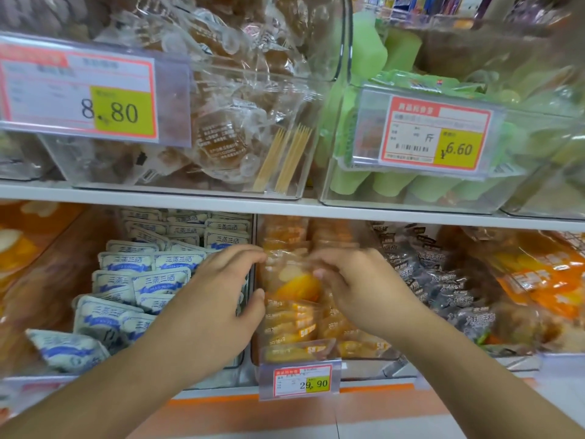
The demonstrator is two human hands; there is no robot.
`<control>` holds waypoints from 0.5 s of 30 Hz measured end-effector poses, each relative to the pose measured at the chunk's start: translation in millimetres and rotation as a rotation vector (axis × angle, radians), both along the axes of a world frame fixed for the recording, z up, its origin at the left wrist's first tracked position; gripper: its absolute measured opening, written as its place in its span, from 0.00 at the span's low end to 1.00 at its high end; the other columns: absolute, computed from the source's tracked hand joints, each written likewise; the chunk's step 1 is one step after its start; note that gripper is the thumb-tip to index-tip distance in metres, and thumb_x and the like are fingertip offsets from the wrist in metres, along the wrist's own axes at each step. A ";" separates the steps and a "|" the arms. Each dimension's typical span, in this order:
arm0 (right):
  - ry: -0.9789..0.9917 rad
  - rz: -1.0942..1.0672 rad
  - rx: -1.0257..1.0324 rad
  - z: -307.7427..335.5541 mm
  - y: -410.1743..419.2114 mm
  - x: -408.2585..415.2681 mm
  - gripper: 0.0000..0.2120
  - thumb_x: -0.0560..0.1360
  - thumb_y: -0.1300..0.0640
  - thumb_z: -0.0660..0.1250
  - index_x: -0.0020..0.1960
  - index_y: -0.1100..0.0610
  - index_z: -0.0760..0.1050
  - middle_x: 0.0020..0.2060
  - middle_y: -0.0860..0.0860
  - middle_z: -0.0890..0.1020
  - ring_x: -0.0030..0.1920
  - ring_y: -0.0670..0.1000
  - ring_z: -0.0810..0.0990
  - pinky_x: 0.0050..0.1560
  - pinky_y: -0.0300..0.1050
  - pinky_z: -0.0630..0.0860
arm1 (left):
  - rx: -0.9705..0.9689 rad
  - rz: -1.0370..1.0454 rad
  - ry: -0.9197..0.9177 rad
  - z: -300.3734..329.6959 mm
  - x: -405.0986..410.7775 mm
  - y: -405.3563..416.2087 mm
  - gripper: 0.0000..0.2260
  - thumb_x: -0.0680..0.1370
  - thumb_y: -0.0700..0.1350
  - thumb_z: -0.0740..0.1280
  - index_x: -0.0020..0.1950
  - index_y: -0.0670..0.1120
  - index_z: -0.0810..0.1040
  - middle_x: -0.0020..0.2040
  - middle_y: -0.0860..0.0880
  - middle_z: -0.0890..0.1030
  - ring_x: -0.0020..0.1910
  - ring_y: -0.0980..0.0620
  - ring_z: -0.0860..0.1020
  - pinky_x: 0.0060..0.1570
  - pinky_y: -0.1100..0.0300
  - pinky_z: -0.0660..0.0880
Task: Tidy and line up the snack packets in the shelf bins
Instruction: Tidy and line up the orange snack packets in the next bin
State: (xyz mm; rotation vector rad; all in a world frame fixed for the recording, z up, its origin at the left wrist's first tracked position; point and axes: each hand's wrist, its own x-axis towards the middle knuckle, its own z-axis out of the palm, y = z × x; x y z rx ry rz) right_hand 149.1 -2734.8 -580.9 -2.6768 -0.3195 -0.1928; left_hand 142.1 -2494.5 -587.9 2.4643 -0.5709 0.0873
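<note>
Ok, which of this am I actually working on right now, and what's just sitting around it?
In hand:
- orange packets in the middle lower bin
- left hand, right hand, both on one packet there

Around:
- blue-and-white packets to the left
- dark packets to the right
- upper bins: clear-wrapped snacks, green packets
- price tag 29.90

Single head view, close, facing forward-down at shelf bins (319,359); hands reach in from below.

Upper shelf (158,198), white board: two clear bins side by side, left bin (285,185) with clear-wrapped brown snacks, right bin (411,202) with green packets. Lower shelf (380,386), orange-edged: row of bins, white-blue packets (139,280), orange packets (294,315), dark packets (443,280)
</note>
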 end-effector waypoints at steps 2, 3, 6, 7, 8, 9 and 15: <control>0.029 0.010 0.050 1.5 3.4 1.4 0.15 0.81 0.53 0.66 0.65 0.40 0.78 0.51 0.39 0.86 0.55 0.44 0.83 0.59 0.47 0.80 | -0.007 -0.009 -0.002 -1.3 1.4 1.3 0.19 0.81 0.54 0.61 0.73 0.62 0.67 0.70 0.72 0.62 0.72 0.67 0.60 0.68 0.68 0.59; 0.038 0.004 0.047 1.6 4.0 0.8 0.14 0.81 0.54 0.67 0.64 0.41 0.80 0.50 0.38 0.86 0.54 0.43 0.82 0.59 0.46 0.79 | -0.009 -0.013 -0.006 -1.6 1.7 1.8 0.19 0.81 0.54 0.60 0.72 0.62 0.67 0.70 0.72 0.62 0.72 0.67 0.61 0.69 0.67 0.59; 0.066 0.004 -0.013 -1.8 4.8 -2.0 0.11 0.82 0.55 0.67 0.59 0.43 0.83 0.49 0.40 0.87 0.52 0.45 0.83 0.56 0.46 0.79 | 0.000 -0.036 -0.017 -2.7 2.2 2.5 0.19 0.80 0.55 0.59 0.71 0.62 0.68 0.69 0.73 0.62 0.72 0.66 0.61 0.71 0.65 0.61; 0.065 0.000 -0.006 -2.5 4.9 -2.6 0.12 0.81 0.55 0.66 0.60 0.43 0.83 0.51 0.41 0.87 0.53 0.46 0.83 0.57 0.47 0.79 | 0.007 -0.044 -0.023 -3.3 2.5 2.5 0.19 0.80 0.55 0.58 0.72 0.61 0.68 0.69 0.73 0.62 0.72 0.66 0.61 0.72 0.65 0.60; 0.049 -0.010 0.000 -4.0 4.3 -2.2 0.13 0.80 0.56 0.66 0.61 0.43 0.82 0.53 0.41 0.86 0.55 0.47 0.83 0.58 0.47 0.79 | 0.013 -0.047 -0.026 -4.0 2.8 2.3 0.19 0.81 0.55 0.58 0.72 0.61 0.68 0.69 0.73 0.62 0.72 0.66 0.60 0.71 0.66 0.59; 0.033 -0.024 -0.003 -5.6 4.0 -0.6 0.15 0.79 0.56 0.66 0.63 0.43 0.80 0.56 0.42 0.85 0.58 0.48 0.82 0.61 0.48 0.78 | 0.018 -0.048 -0.030 -4.5 3.2 2.0 0.19 0.81 0.54 0.58 0.73 0.61 0.67 0.70 0.72 0.61 0.72 0.67 0.59 0.71 0.67 0.58; 0.168 -0.039 0.033 -7.1 12.1 8.3 0.15 0.81 0.44 0.66 0.66 0.45 0.78 0.52 0.41 0.81 0.61 0.48 0.76 0.70 0.51 0.70 | 0.061 -0.064 -0.043 -7.2 3.7 0.3 0.21 0.83 0.55 0.57 0.77 0.58 0.64 0.73 0.70 0.58 0.73 0.67 0.55 0.71 0.67 0.55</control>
